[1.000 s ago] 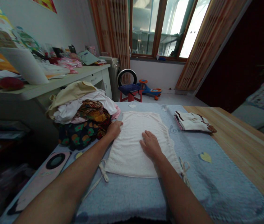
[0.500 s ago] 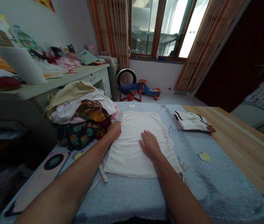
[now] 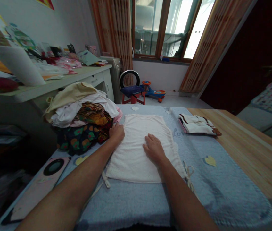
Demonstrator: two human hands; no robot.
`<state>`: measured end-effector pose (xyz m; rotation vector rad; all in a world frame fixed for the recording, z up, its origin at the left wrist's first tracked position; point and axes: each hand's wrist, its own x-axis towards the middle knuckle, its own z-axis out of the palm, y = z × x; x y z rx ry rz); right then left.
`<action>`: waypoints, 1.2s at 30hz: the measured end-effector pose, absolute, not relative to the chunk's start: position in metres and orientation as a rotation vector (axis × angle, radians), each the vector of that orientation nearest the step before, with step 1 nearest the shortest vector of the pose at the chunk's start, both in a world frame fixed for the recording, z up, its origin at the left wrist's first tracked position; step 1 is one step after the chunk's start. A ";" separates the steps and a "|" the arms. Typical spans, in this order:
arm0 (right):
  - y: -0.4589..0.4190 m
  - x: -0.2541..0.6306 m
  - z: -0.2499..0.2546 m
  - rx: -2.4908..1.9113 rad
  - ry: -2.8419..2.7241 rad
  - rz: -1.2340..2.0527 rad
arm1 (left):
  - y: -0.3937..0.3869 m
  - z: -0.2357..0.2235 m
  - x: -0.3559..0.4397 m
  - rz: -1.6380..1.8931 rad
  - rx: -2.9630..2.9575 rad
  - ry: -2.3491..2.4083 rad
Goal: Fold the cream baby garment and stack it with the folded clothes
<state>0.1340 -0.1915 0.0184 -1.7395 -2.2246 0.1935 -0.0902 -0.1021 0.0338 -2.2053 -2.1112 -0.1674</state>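
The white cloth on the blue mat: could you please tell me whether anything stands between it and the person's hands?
Nothing visible does. The left hand rests directly on the white cloth at its left edge, and the right hand lies flat on it. The clothes pile sits beyond the left hand, not between.

1. Garment (image 3: pixel 138 150) spread flat on a padded mat (image 3: pixel 131 205), atop the desk (image 3: pixel 253 150).
2. Left hand (image 3: pixel 116 134) rests on the garment's upper left edge; right hand (image 3: pixel 153 148) lies on its middle.
3. Clothing heap (image 3: pixel 83 118) just left of the garment.
4. Folded clothing (image 3: pixel 197 124) right of the garment, on the mat.
5. Stool (image 3: pixel 133 91) and ride-on toy (image 3: pixel 152 91) on the floor (image 3: pixel 174 102), beyond the garment.
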 end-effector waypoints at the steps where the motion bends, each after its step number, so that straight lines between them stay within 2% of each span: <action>1: -0.192 0.134 0.019 -1.736 -2.224 0.190 | -0.103 0.036 -0.088 -0.169 -2.208 -2.097; 10: -0.191 0.134 0.019 -1.733 -2.225 0.178 | -0.098 0.044 -0.069 -0.114 -2.476 -1.854; 23: -0.190 0.134 0.019 -1.742 -2.225 0.203 | -0.085 0.022 -0.063 -0.173 -2.466 -1.935; 36: -0.191 0.135 0.019 -1.732 -2.228 0.185 | -0.065 0.018 -0.067 -0.124 -2.476 -2.032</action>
